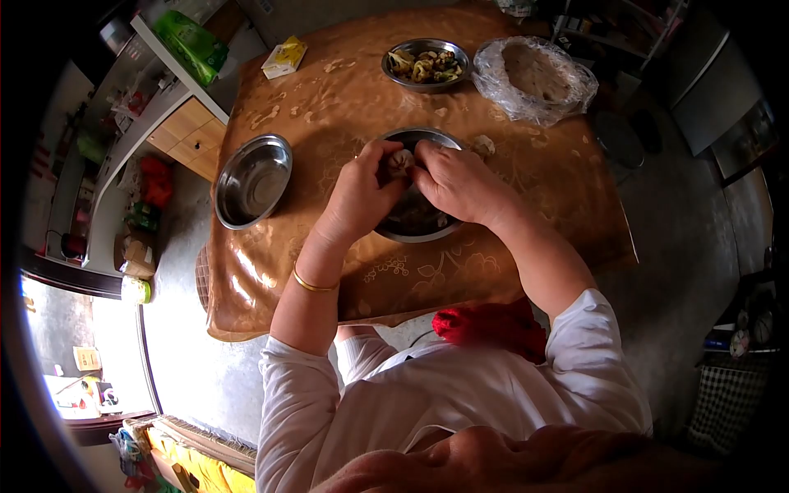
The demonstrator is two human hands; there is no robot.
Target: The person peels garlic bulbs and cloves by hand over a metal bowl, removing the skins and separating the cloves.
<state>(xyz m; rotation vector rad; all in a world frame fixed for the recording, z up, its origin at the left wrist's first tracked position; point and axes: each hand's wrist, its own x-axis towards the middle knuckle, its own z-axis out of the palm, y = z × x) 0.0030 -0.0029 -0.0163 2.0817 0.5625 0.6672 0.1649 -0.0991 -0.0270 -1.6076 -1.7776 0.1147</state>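
Observation:
Above a metal bowl (pixel 415 237), a pale bulb that looks like garlic (pixel 400 163) is held between both hands. My left hand (pixel 362 187) is curled around its left side, thumb and fingers closed on it. From the right, my right hand (pixel 462 182) pinches at the bulb with bent fingers; its fingertips are partly hidden. Dark contents and a few pale bits lie low in the bowl, mostly covered by the hands. Just right of the bowl, another pale bulb (pixel 483 147) rests on the brown tablecloth (pixel 329 107).
A second metal bowl (pixel 289 164) stands at the left. Toward the back are a metal dish (pixel 400 83) of cooked food, a plastic-wrapped round item (pixel 534 78) and a yellow-white packet (pixel 284 57). A wooden drawer cabinet (pixel 187 135) adjoins the table's left side. Red cloth (pixel 493 327) hangs below the front edge.

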